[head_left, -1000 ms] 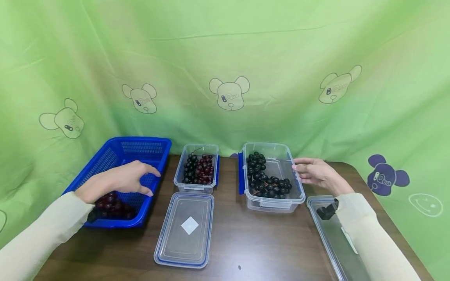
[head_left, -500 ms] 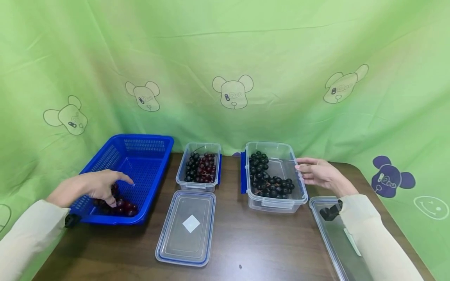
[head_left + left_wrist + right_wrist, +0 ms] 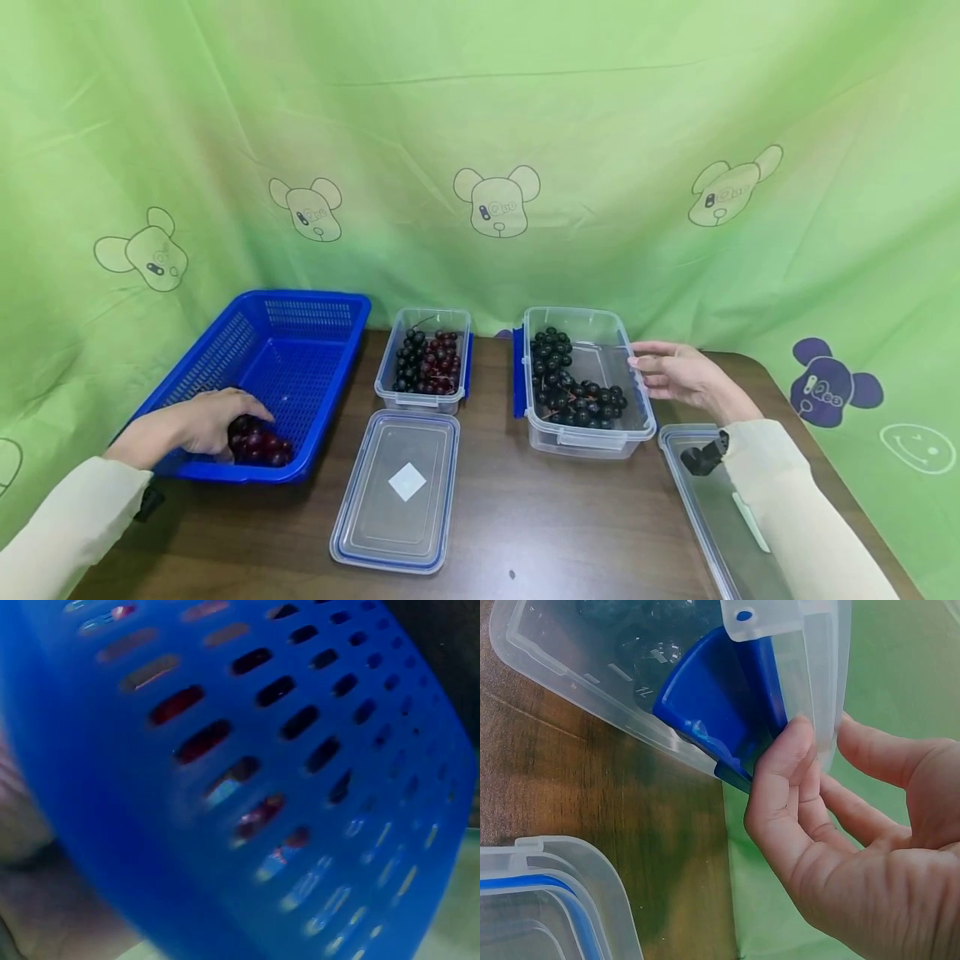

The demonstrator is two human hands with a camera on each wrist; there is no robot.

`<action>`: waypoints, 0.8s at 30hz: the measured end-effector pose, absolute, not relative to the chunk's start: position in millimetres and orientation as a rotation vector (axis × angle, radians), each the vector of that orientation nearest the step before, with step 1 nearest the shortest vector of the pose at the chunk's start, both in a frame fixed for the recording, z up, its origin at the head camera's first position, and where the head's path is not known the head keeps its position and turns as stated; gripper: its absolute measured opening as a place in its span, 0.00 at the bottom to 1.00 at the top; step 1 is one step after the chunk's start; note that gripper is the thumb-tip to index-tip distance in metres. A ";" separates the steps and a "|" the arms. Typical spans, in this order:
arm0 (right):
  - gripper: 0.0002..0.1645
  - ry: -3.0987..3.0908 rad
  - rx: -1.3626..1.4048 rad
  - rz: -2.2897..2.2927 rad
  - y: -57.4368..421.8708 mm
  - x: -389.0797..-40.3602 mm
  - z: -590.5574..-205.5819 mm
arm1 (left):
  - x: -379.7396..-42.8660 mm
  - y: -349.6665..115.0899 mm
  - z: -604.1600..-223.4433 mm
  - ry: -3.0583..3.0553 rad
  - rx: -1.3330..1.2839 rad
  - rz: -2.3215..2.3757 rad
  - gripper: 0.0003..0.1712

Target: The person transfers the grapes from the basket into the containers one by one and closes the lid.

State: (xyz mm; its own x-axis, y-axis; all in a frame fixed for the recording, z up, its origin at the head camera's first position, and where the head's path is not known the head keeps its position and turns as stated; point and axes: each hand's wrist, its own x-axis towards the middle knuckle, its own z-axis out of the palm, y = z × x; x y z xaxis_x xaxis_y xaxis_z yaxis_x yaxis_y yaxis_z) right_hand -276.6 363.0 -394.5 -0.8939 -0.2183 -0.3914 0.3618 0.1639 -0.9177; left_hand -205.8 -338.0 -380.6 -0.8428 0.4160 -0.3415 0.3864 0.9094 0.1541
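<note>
My left hand (image 3: pixel 206 423) reaches down into the blue basket (image 3: pixel 318 375) at its near left corner. Its fingers curl round a bunch of dark red grapes (image 3: pixel 261 446); the fingertips are hidden. In the left wrist view, the basket's slotted wall (image 3: pixel 135 810) covers most of the hand, and bits of red show through the slots. On the right, my right hand (image 3: pixel 678 375) holds the side of a larger clear food container (image 3: pixel 585 442) with black grapes (image 3: pixel 581 400) in it. The right wrist view shows the fingers pinching at its rim, beside a blue locking flap (image 3: pixel 716 697).
A smaller clear container (image 3: pixel 423 402) with black and red grapes stands between basket and larger container. One lid (image 3: pixel 393 525) lies in front of it; another lid (image 3: pixel 697 500) lies under the right forearm. A green curtain (image 3: pixel 495 100) hangs behind the wooden table (image 3: pixel 540 517).
My left hand has moved left from above the basket's right side and lowered onto the red grapes, its fingers closing round them. The right hand stays at the larger container.
</note>
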 end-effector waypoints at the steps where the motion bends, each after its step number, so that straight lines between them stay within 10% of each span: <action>1: 0.18 2.010 0.137 -1.781 363.0 -276.4 -394.9 | -205.4 -338.2 -382.5 2.713 0.599 0.100 0.40; 24: 0.20 2.028 0.142 -1.782 362.8 -275.3 -397.0 | -207.2 -341.0 -394.9 2.789 0.701 -0.027 0.33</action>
State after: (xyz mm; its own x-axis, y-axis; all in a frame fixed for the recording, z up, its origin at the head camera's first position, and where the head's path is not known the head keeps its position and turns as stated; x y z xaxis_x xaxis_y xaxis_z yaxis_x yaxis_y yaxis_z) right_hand -275.3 362.8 -397.0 -0.9003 -0.2043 -0.3845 0.3549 0.1672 -0.9198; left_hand -207.2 -341.0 -394.9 -0.8481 0.4621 -0.2593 0.4671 0.8830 0.0460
